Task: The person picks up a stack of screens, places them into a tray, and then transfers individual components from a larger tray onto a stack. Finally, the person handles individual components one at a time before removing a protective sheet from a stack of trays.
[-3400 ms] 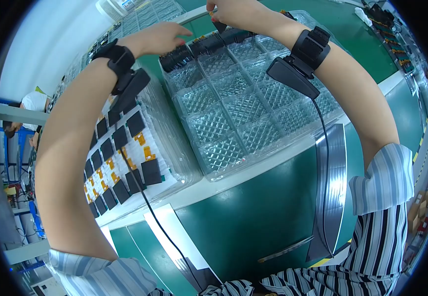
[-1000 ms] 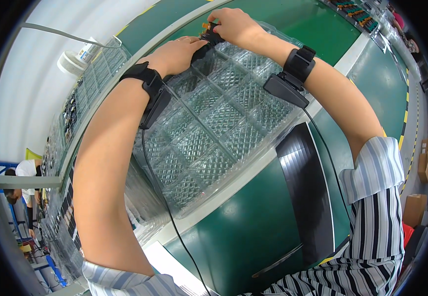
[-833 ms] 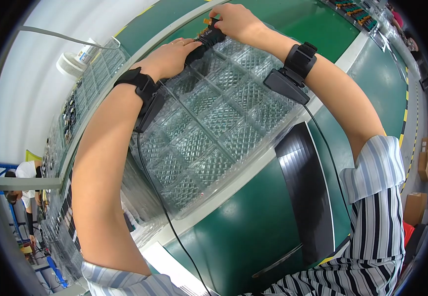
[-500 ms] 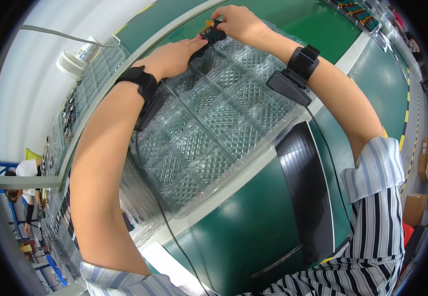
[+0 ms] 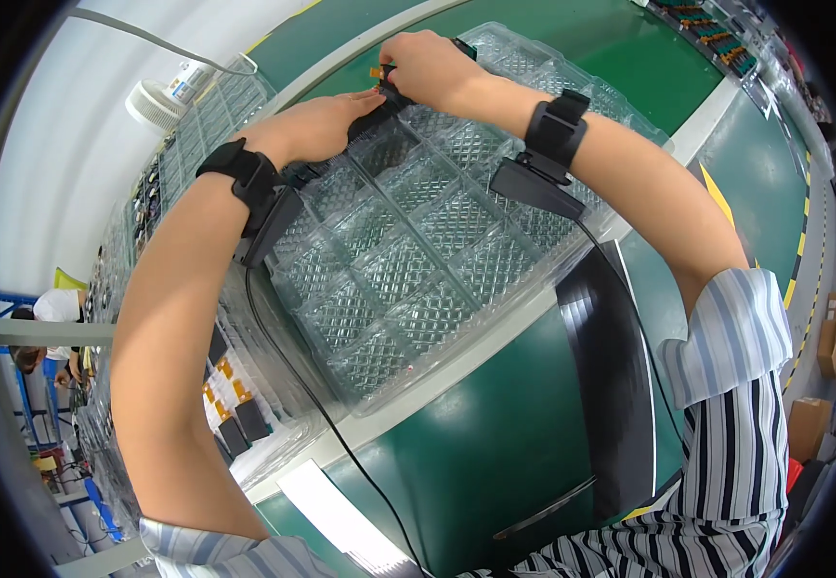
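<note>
My right hand (image 5: 428, 69) is at the far side of a clear plastic compartment tray (image 5: 416, 231). Its fingers are closed on a small black part with an orange ribbon tab (image 5: 377, 72); the grip partly hides it. Just left of it, my left hand (image 5: 314, 127) has its fingers stretched out, their tips close to that part. A dark piece (image 5: 368, 120) shows in the tray's far row beneath the left fingertips. The nearer compartments show only their textured clear floors.
Black parts with orange tabs (image 5: 235, 424) lie left of the tray. A dark glossy sheet (image 5: 606, 376) rests on the green table (image 5: 457, 433) in front. Cables trail from both wrist straps. A white round fixture (image 5: 156, 104) stands at the far left, and another person (image 5: 52, 337) is beyond.
My right hand has moved left and slightly nearer with the black part. My left hand has shifted left and nearer, and the view has turned a little, revealing the orange-tabbed parts.
</note>
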Demonstrator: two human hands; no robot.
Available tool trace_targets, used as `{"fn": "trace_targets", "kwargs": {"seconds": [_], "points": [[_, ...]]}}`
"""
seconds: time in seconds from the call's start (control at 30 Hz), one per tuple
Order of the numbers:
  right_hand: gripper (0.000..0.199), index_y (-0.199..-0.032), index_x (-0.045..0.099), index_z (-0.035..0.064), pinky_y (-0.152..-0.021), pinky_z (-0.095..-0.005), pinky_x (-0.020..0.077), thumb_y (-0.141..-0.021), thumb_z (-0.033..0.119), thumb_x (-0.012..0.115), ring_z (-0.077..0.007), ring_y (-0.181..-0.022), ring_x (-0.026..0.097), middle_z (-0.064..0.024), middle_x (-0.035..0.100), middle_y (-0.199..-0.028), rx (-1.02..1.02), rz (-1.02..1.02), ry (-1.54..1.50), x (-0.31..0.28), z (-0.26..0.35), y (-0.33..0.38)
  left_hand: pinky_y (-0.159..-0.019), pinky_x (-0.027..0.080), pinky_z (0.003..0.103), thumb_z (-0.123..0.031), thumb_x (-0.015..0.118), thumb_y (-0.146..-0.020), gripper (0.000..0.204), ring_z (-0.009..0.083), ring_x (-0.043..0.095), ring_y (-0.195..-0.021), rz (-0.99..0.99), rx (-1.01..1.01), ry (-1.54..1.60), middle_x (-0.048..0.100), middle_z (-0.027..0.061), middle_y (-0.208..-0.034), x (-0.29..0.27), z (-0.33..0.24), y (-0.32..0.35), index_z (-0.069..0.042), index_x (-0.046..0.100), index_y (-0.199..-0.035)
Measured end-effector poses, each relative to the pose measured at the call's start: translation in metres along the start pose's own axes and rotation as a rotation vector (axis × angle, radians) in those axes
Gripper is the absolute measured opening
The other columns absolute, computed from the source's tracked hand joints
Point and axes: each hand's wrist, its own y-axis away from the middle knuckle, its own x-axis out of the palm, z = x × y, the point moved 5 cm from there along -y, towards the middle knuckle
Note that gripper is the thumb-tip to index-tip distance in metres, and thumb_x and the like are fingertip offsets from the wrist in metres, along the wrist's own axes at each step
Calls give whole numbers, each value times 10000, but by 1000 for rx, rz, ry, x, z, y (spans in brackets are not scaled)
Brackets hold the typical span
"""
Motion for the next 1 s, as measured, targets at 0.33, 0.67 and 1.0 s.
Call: {"fn": "trace_targets", "kwargs": {"seconds": [0.33,0.67,1.0], "points": [[128,-740,596,-40,-663,-403,501,-709,73,546,-373,-764,597,-250,596,-778,-131,-74,0,13,17,-14,-915,383,348,107,345,-658,677,285,433,-1130,5,-162,216,306,84,-1368,1,3,12,-52,311,-1315],[100,-725,542,-36,-630,-415,488,-705,61,556,-368,-771,587,-213,590,-758,-231,-24,127,16,32,-8,-877,409,352,78,372,-681,659,304,480,-1058,71,-162,73,342,103,-1337,3,2,9,-43,283,-1322],[142,-698,589,-36,-639,-389,506,-697,105,578,-353,-732,612,-238,605,-757,159,433,-182,19,14,-22,-942,367,331,57,371,-703,637,301,401,-1159,-23,-149,69,271,153,-1368,-1,-2,12,-8,254,-1326]]}}
